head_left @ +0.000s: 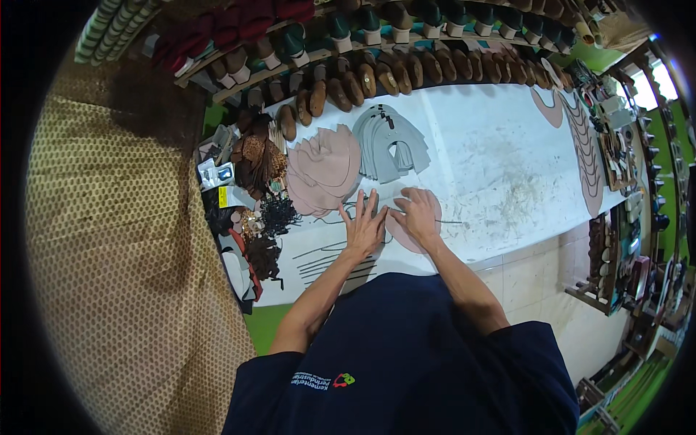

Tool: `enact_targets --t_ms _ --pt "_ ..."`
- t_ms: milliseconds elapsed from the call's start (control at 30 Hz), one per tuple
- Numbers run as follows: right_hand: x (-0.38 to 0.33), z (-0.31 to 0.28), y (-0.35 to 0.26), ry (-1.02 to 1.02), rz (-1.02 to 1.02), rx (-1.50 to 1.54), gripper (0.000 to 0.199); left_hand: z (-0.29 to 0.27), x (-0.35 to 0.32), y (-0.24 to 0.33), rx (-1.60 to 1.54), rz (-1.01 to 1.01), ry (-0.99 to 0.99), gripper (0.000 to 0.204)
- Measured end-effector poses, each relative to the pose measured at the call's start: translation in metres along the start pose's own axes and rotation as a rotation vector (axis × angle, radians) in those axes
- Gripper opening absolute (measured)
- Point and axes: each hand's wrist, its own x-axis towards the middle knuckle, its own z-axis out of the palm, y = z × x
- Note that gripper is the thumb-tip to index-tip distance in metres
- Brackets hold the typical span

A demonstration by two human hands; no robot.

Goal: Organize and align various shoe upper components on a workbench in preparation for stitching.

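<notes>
Over the white table, my left hand (365,225) lies with its fingers spread, pressing down on a grey cut piece (391,191). Close beside it on the right is my right hand (418,216), its fingers slightly bent and apart, resting on the same work; the two thumbs nearly meet. A rounded pink cut piece (406,240) shows under and around the right hand. One thin dark strip (451,222) sticks out to the right of that hand. Several similar strips (326,262) lie side by side left of my left forearm. What is under the fingertips is partly hidden.
Beyond my hands are a stack of pink pieces (323,168) and a fan of grey curved pieces (391,143). Shoe lasts (406,71) line the far edge. Scraps and black cords (278,214) crowd the left end. More pink pieces (586,156) lie at the right end.
</notes>
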Motion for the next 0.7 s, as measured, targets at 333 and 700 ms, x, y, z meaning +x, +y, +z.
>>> enact_targets --t_ms 333,700 --pt "-0.032 -0.009 0.029 0.089 -0.033 -0.089 0.015 -0.004 0.000 0.002 -0.033 0.040 0.004 0.046" --pt "-0.036 -0.015 0.013 0.070 0.113 -0.019 0.011 -0.007 0.003 0.006 -0.090 0.006 -0.047 0.049"
